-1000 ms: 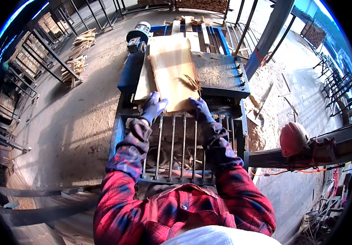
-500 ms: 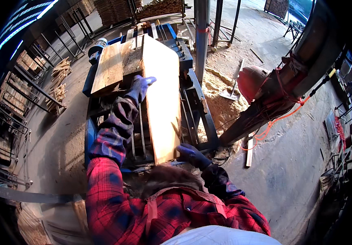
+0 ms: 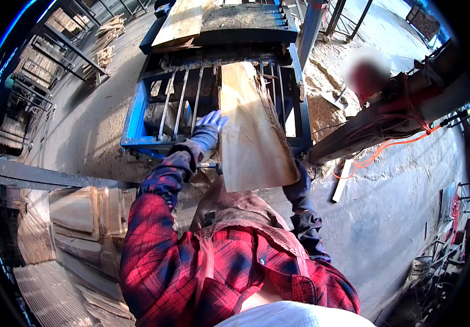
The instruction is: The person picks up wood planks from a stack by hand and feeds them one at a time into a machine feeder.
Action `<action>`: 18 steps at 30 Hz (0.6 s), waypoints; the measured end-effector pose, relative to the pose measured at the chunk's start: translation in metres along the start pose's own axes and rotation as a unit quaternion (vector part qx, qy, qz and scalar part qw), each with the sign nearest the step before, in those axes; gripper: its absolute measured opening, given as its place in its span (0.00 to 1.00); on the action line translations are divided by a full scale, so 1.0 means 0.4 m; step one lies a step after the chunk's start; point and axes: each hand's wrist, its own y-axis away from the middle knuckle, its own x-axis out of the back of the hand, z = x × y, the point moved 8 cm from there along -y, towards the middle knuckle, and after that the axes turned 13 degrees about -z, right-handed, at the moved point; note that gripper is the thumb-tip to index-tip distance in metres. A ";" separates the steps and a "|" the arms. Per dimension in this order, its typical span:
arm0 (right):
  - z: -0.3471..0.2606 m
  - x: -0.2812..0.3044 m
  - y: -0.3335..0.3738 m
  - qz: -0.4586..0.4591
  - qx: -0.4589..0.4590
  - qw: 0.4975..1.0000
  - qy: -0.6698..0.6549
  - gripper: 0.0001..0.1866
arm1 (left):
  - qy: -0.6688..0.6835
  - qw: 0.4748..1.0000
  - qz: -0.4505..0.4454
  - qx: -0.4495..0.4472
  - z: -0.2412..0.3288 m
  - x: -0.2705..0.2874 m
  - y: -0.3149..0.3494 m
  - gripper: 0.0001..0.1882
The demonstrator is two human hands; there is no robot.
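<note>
Head view: rough-edged board (image 3: 254,131), roomy floor (image 3: 382,223) at right

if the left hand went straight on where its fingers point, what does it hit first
The blue-gloved left hand would likely meet the long, pale, bark-edged wooden board at its left edge; depth is unclear, so they may already touch.

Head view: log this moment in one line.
wooden board: partly over blue frame | left hand: fingers extended at left edge | right hand: at near right corner, grip hidden
</note>
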 end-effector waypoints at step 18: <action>-0.171 -0.094 -0.393 -0.063 0.037 0.958 -0.278 0.35 | 0.785 0.574 0.162 0.167 -0.151 -0.154 0.068 0.14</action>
